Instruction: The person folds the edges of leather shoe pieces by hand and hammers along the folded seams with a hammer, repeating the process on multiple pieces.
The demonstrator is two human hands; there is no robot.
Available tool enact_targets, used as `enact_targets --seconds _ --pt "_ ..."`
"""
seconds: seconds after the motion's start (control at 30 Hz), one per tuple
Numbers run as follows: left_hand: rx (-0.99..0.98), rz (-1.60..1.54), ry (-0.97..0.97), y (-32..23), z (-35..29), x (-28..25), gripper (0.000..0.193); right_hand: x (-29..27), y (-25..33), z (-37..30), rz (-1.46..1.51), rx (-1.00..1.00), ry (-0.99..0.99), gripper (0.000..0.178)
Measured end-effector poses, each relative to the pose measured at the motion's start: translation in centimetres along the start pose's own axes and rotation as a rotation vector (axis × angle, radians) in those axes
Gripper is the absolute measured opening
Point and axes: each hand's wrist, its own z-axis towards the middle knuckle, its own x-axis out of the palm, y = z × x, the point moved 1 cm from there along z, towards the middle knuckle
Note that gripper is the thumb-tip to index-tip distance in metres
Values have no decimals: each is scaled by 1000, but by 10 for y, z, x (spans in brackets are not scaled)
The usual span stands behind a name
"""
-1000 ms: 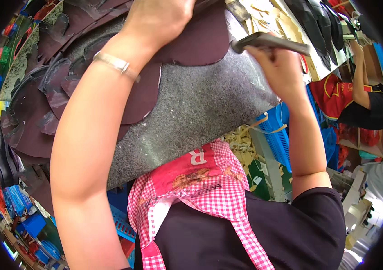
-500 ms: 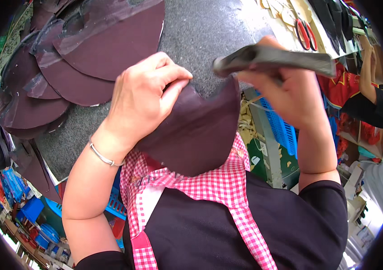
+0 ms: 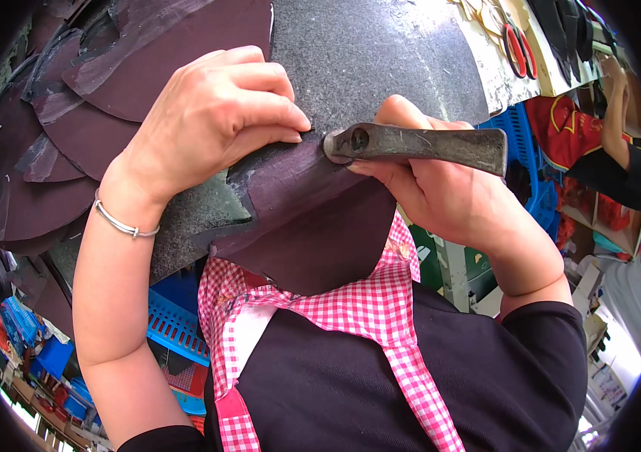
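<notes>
A dark maroon leather piece (image 3: 320,241) lies over the front edge of the grey worktop (image 3: 366,60) and hangs down against my checked apron. My left hand (image 3: 215,113) is closed, thumb and fingertips pinched at the piece's upper edge. In my right hand (image 3: 441,188) is a worn metal hammer (image 3: 441,147), its handle mostly hidden by my fingers. The round face of the hammer head rests on or just over the piece's upper edge, a little right of my left fingertips. Whether it touches, I cannot tell.
Several overlapping maroon leather pieces (image 3: 140,68) cover the worktop's left side. Red-handled scissors (image 3: 518,51) lie at the far right. Blue plastic baskets (image 3: 173,324) stand below the worktop. Another person's arm (image 3: 616,113) shows at the right.
The hammer has come down and left onto the piece's edge. My left hand has shifted slightly left, and the piece now lies flatter over the worktop edge.
</notes>
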Motion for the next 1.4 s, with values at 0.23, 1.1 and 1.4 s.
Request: enact_targets --seconds 0.23,1.1,1.4 --pt "103 128 6 -6 2 -1 16 -13 -6 11 90 48 -11 15" --pt "-318 -2 -213 -52 -32 10 18 -12 1 43 -4 -69 129 17" --pt "-474 -81 -274 -58 -40 6 21 -12 12 43 -93 -133 127 22"
